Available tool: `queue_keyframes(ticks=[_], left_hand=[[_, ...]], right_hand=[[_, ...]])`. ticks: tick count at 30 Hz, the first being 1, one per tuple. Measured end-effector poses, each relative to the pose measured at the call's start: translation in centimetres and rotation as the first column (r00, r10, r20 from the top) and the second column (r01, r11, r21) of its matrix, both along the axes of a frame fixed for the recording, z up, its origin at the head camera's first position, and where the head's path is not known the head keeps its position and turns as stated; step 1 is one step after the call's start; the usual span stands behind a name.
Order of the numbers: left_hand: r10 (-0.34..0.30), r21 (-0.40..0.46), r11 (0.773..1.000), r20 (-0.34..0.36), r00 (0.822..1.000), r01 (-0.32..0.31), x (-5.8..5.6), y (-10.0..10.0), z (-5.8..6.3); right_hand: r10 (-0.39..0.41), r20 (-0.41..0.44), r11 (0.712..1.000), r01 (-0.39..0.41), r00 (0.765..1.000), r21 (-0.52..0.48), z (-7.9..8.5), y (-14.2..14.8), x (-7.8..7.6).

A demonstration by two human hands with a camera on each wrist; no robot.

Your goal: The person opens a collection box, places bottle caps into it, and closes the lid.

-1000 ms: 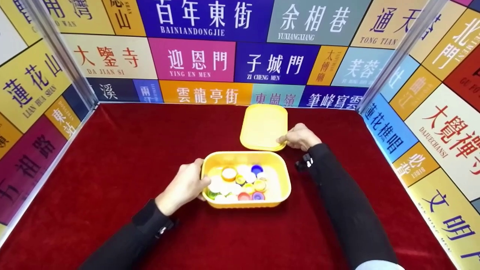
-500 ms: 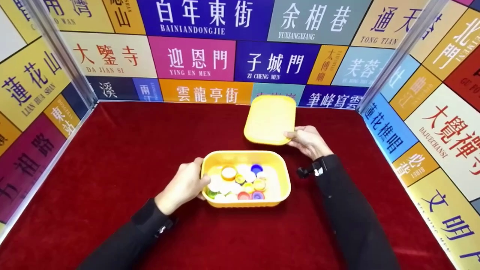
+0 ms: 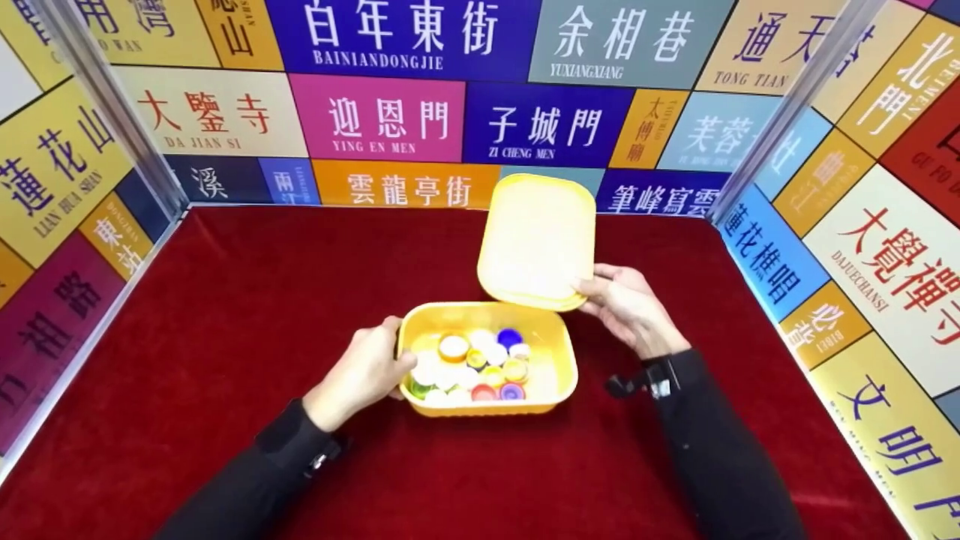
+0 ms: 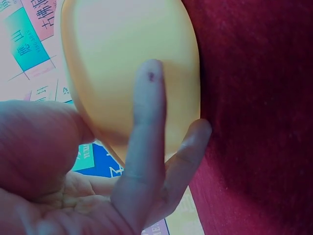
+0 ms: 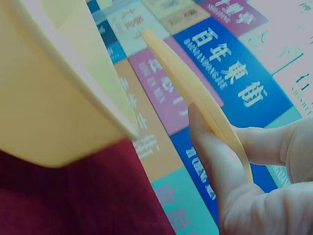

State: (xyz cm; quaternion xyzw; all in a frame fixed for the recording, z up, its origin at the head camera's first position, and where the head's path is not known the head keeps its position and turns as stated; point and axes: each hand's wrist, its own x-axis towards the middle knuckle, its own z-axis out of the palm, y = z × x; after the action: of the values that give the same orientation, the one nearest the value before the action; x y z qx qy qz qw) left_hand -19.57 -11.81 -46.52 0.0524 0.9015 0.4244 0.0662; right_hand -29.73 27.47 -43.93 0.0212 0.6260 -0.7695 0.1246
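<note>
A yellow plastic box (image 3: 487, 409) stands on the red cloth with its top uncovered. Inside it lie several bottle caps: a blue one (image 3: 509, 338), a purple one (image 3: 512, 391), an orange-rimmed one (image 3: 453, 347), and white, yellow and red ones. My left hand (image 3: 365, 366) grips the box's left end, thumb over the rim; in the left wrist view its fingers lie along the outer wall (image 4: 112, 44). Behind the box, my right hand (image 3: 630, 307) pinches the yellow lid (image 3: 537, 240) at its near right corner. The lid is tilted up off the cloth, and the right wrist view shows it edge-on (image 5: 195, 93).
Red cloth (image 3: 300, 262) covers the table. Panels printed with coloured sign blocks (image 3: 390, 112) enclose the back and both sides, with metal corner posts (image 3: 795, 112) between them.
The right hand has lifted the lid off the cloth, first moving it rightward and away, then back nearer the box with a steeper tilt. The left hand and the box have stayed put.
</note>
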Motion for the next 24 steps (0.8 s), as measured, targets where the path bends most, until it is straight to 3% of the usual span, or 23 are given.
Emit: queue_keyframes(ticks=[4, 8, 11, 14, 18, 21, 24], left_hand=[[-0.017, -0.045, 0.999, -0.021, 1.000, 0.016, -0.1, -0.1, 0.0], [-0.047, -0.149, 0.988, -0.121, 0.992, 0.029, -0.2, -0.3, 0.3], [-0.061, -0.196, 0.981, -0.221, 0.973, 0.017, -0.5, -0.3, 1.2], [-0.073, -0.126, 0.991, -0.317, 0.946, 0.035, -1.2, 0.2, 2.4], [-0.111, 0.038, 0.990, -0.400, 0.910, 0.137, -1.8, 1.6, 3.8], [-0.128, 0.132, 0.972, -0.387, 0.913, 0.192, -1.9, 2.5, 4.1], [-0.113, 0.196, 0.962, -0.353, 0.929, 0.192, -1.7, 3.0, 3.9]], right_hand=[[0.039, -0.003, 0.999, -0.039, 0.999, 0.015, 0.0, -0.4, 1.2], [0.081, -0.015, 0.997, -0.081, 0.997, 0.014, 0.2, -0.9, 2.0], [0.097, -0.022, 0.995, -0.096, 0.995, 0.005, 0.5, -1.3, 2.3], [0.115, -0.028, 0.993, -0.115, 0.993, 0.004, 0.8, -1.8, 2.7], [0.159, -0.040, 0.987, -0.160, 0.986, 0.001, 1.0, -2.4, 3.4], [0.189, -0.047, 0.982, -0.189, 0.981, -0.006, 1.0, -2.9, 4.0], [0.204, -0.059, 0.979, -0.205, 0.977, 0.001, 1.0, -3.3, 4.4]])
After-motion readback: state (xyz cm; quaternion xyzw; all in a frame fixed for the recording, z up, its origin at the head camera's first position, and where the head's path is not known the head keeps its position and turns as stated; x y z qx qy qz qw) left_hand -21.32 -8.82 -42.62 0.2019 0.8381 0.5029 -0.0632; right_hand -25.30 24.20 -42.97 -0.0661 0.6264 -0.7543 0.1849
